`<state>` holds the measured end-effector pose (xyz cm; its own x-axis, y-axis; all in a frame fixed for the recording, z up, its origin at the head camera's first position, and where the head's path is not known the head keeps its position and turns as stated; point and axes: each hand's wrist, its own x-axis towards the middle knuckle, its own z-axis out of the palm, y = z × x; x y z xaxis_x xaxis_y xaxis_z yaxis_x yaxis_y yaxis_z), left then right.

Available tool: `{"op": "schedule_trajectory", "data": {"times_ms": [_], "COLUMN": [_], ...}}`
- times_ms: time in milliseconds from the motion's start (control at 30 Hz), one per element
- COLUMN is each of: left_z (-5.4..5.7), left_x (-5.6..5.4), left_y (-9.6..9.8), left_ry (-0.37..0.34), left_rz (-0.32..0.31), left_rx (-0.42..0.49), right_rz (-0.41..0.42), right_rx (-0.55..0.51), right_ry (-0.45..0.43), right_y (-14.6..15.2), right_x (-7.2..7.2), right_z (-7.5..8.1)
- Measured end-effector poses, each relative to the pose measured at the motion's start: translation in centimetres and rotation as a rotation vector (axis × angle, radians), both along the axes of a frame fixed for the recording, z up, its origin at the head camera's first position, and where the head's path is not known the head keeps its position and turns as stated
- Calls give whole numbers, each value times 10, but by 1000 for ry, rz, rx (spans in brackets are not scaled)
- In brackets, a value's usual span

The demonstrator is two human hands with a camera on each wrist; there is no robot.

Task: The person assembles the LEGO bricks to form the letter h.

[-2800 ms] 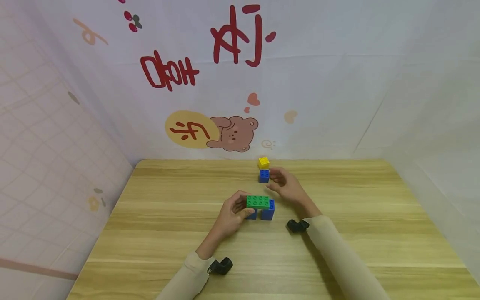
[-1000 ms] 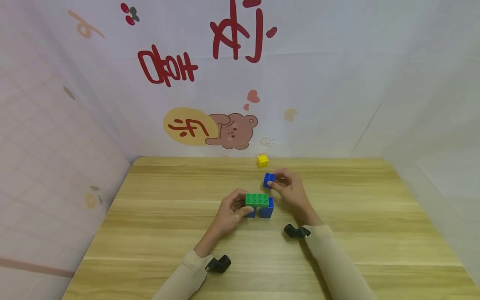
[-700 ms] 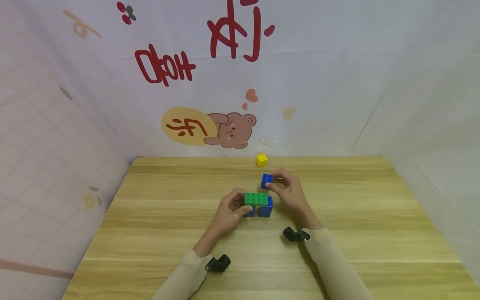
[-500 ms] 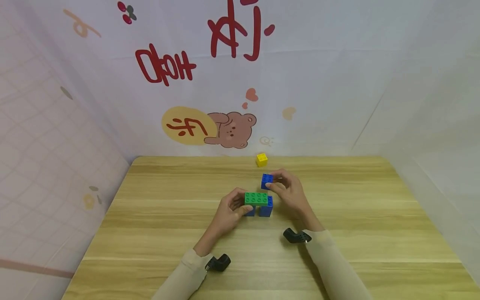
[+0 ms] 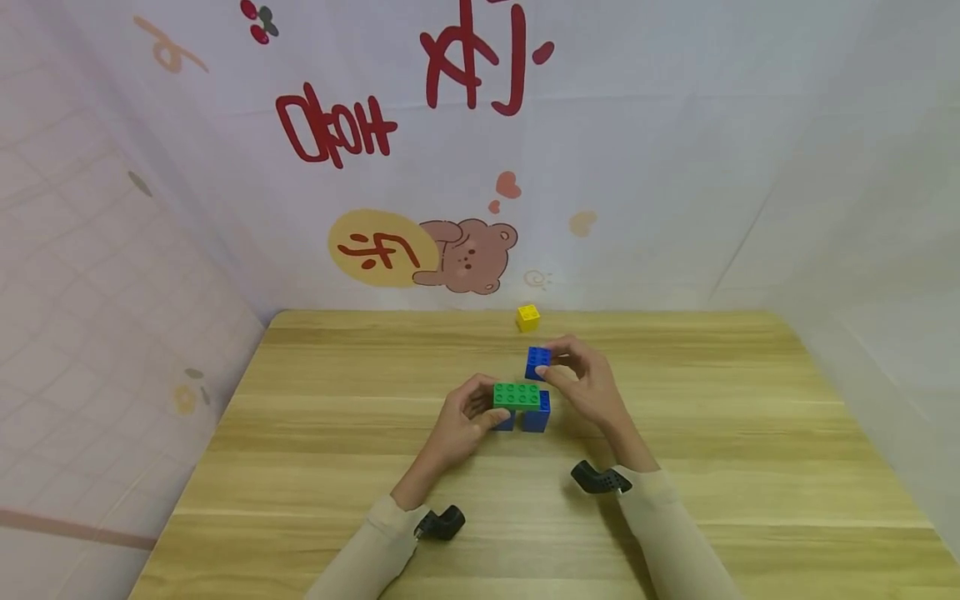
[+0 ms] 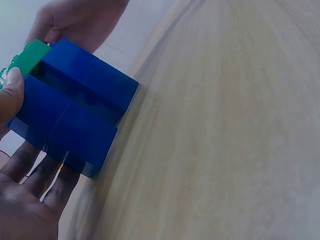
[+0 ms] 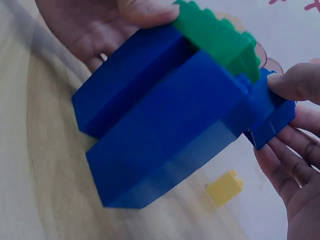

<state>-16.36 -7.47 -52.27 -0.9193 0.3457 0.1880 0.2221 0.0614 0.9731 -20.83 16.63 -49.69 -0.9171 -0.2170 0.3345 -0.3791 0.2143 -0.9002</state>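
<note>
A toy-brick build stands on the table, its green brick (image 5: 516, 396) lying across two blue columns, the right one (image 5: 536, 420) in plain sight and the left one (image 6: 82, 134) partly behind fingers in the head view. My left hand (image 5: 459, 423) grips the build from the left, thumb on the front near the green brick and fingers behind. With thumb and fingers, my right hand (image 5: 590, 385) pinches a small blue brick (image 7: 272, 120) just behind the build's right side. In the right wrist view this brick overlaps the build's corner; whether they touch I cannot tell.
A small yellow brick (image 5: 528, 317) sits near the table's back edge, close to the printed wall cloth (image 5: 637, 208). Black wrist devices (image 5: 442, 522) stick out from both sleeves. The wooden table (image 5: 360, 358) extends to either side.
My right hand, earlier beside the blue brick in front of the yellow one, now pinches it and has brought it slightly nearer the build. My left hand keeps its grip.
</note>
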Motion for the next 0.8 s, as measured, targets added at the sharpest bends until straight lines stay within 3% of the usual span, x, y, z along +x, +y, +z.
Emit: {"op": "schedule_trajectory", "data": {"times_ms": [467,800], "left_z": [4,2], "left_x": [-1,-2], "left_y": [1,2], "left_ry": [-31,11], "left_rz": [4,1], "left_rx": [5,10], "right_rz": [51,115], "right_rx": [-9,-10], "right_ry": [57,119], "right_y": [-11,-21], "right_x": [10,16], "right_z": [24,35]}}
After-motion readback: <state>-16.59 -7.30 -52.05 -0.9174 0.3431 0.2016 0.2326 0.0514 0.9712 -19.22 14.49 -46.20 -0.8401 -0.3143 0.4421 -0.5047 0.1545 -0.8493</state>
